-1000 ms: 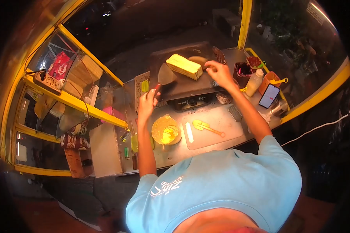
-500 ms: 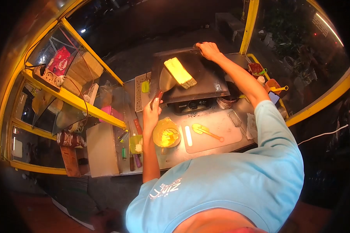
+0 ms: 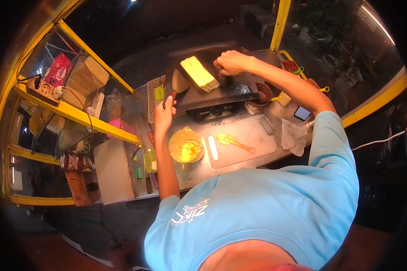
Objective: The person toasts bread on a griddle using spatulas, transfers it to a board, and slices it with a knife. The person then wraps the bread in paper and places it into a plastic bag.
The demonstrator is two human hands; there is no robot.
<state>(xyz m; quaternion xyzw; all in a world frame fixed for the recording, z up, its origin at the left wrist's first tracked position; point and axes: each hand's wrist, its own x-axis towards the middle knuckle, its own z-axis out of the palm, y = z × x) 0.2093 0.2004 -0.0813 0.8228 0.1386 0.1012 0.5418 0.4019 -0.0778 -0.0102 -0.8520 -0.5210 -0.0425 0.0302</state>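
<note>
Fingers of the left hand (image 3: 164,114) wrap the red-brown handle of a spatula (image 3: 180,83), gripped low, perhaps so that the blade can lie nearly flat. That blade rests on the griddle (image 3: 233,90), just beside the left side of a yellow block of bread (image 3: 200,74); I cannot tell whether its edge reaches underneath. Fingers of the right hand (image 3: 233,63) are curled in together on the bread's other side, near it but apart; whether they pinch something is hidden by the knuckles.

Bread lies on the griddle, slanting, one end toward the far edge of the worktop (image 3: 194,172). With a hand to either side, it can probably be reached from both flanks. Under the griddle sits a stove (image 3: 213,113), its knob turned to the worktop's near edge, likely for easy reach.

Nearer the body, a jug (image 3: 186,144) with yellow stuff inside stands close to the near edge, beside the left forearm. Right of it lies a cutting board (image 3: 233,158) carrying a yellow spreader (image 3: 235,142), presumably put down there to keep smears off the metal.

Toward the worktop's right edge are a crumpled cloth (image 3: 295,137) and a phone (image 3: 302,113). By the left edge, knives (image 3: 149,183) lie near a green tub (image 3: 150,160), their handles toward the near edge, perhaps for quick picking up.
</note>
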